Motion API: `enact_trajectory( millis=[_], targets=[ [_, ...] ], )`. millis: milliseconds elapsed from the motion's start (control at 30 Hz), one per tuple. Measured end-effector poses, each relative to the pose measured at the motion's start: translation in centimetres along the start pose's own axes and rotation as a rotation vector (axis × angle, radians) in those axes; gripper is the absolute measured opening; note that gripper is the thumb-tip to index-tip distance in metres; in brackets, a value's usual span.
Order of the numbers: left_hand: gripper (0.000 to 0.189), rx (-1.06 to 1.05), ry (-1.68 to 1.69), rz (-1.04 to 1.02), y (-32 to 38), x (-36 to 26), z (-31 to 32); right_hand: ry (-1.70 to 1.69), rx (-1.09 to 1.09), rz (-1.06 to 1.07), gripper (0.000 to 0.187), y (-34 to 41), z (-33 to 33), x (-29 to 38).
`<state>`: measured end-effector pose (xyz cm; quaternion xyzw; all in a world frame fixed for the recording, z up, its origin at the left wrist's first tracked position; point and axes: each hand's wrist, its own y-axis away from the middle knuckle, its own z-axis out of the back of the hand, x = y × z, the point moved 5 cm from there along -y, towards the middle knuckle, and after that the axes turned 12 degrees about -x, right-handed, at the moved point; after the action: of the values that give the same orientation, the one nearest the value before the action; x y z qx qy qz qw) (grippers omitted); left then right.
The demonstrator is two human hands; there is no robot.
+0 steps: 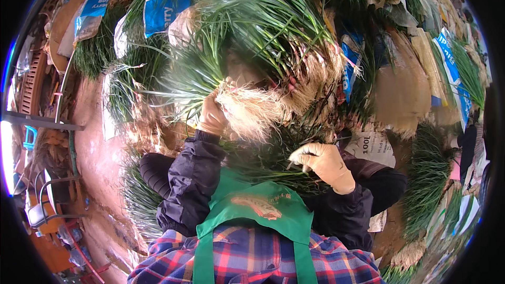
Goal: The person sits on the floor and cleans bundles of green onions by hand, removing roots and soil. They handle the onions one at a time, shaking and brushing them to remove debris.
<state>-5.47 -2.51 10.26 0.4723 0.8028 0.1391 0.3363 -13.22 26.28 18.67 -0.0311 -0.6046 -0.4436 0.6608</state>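
Observation:
My gloved left hand [214, 112] is closed around the base of a bunch of green onions [211, 69], whose leaves fan up and left. Pale roots [252, 112] spill from its right side. Lower right, my gloved right hand [321, 163] has bent fingers near loose green leaves; whether something small is pinched in it I cannot tell. Beyond both hands lies a large heap of green onions [272, 19], with reddish bulbs and pale roots towards the right. Dark leaf scraps and loose greens [272, 157] cover the space between my hands and the green apron [256, 205].
Printed blue and white plastic sacks [165, 8] lie at the upper left, and more sacks [453, 71] lie at the right. Another pile of green onions [426, 177] stands right of my knee. A metal-framed chair [43, 205] stands on the left beside the reddish floor [98, 138].

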Motion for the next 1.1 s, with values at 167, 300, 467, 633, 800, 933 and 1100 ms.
enact_trajectory(
  millis=[167, 300, 467, 633, 800, 933, 1100],
  targets=[
    [0.032, -0.001, 0.072, 0.122, -0.7, 1.7, 0.5, 0.238, -0.534, 0.739, 0.017, -1.3, -2.2, 3.1],
    [0.031, 0.075, -0.562, -0.243, -1.1, 1.3, 2.6, 0.265, -0.546, 0.948, 0.019, -3.8, -6.0, 7.6],
    [0.030, 0.010, -0.858, -0.465, -2.0, -0.8, 3.9, -0.157, 0.049, 0.122, 0.020, -2.6, -3.9, 2.2],
    [0.035, 0.227, -0.988, -0.724, 2.7, -2.2, 0.1, 0.759, -0.160, 0.164, 0.060, -1.0, 0.8, -1.9],
    [0.032, 0.190, -0.111, -0.039, 7.5, -1.3, -3.2, -0.025, -0.067, 0.766, 0.066, -3.1, -7.4, 6.2],
    [0.034, 0.398, 0.275, 0.187, 13.5, -6.3, -7.0, -0.469, 0.772, 0.361, 0.021, -1.4, -14.0, 3.8],
    [0.051, 0.215, 0.657, 0.233, 19.6, -11.1, -6.7, 0.618, 0.404, 0.491, 0.027, -5.4, -14.5, -4.0]
  ],
)
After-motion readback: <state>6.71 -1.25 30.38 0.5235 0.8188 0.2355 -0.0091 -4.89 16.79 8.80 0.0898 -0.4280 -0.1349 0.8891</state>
